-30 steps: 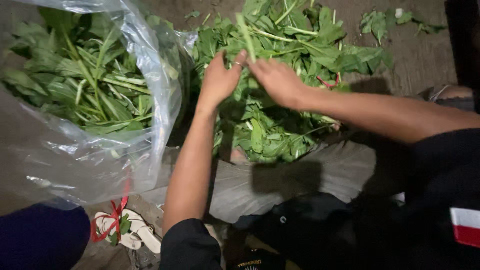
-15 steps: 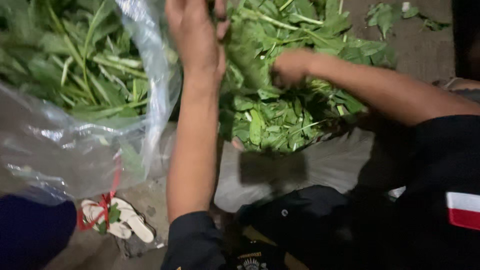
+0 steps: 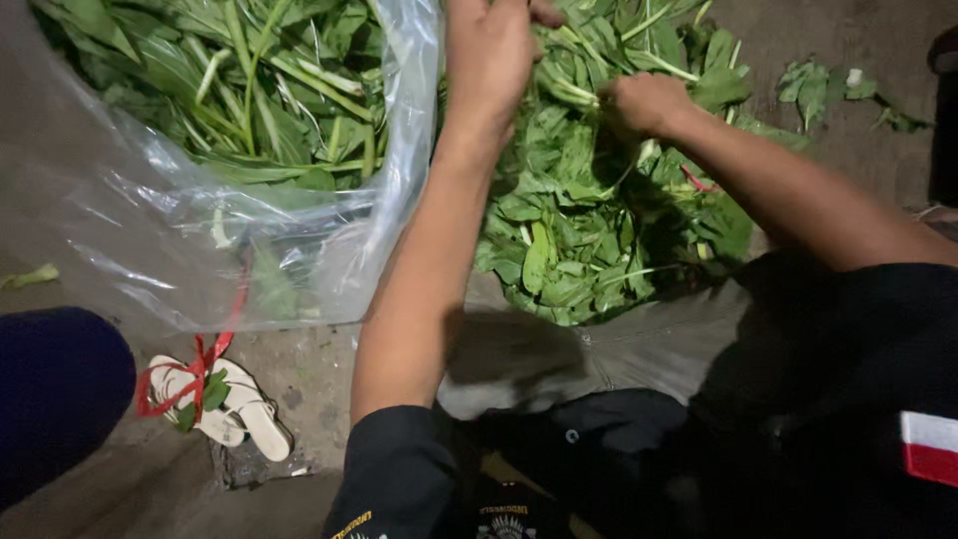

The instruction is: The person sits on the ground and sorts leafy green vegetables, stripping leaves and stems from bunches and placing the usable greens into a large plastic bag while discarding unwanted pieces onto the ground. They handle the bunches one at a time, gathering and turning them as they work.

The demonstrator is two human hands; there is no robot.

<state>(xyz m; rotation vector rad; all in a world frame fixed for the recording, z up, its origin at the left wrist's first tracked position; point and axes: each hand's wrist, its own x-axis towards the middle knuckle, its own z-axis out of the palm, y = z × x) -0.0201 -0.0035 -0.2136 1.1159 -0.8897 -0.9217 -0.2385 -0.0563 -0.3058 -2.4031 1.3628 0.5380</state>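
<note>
Your left hand [image 3: 489,55] has lifted away from the pile since a second ago and now sits high at the top edge of view, fingers closed together; whether it carries stems you cannot tell from here, since the fingertips are cut off. Your right hand [image 3: 649,100] has stayed low, curled into a loose fist around stalks in the heap of leafy greens [image 3: 589,210] just below it. That heap lies between your forearms, on a grey cloth [image 3: 619,349] nearer your body. Left of your raised hand, touching its wrist, stands the open clear plastic bag [image 3: 200,250] already holding long-stemmed greens [image 3: 249,80]. Below the bag, well apart from both hands, lies a pale sandal with red straps [image 3: 220,404].
</note>
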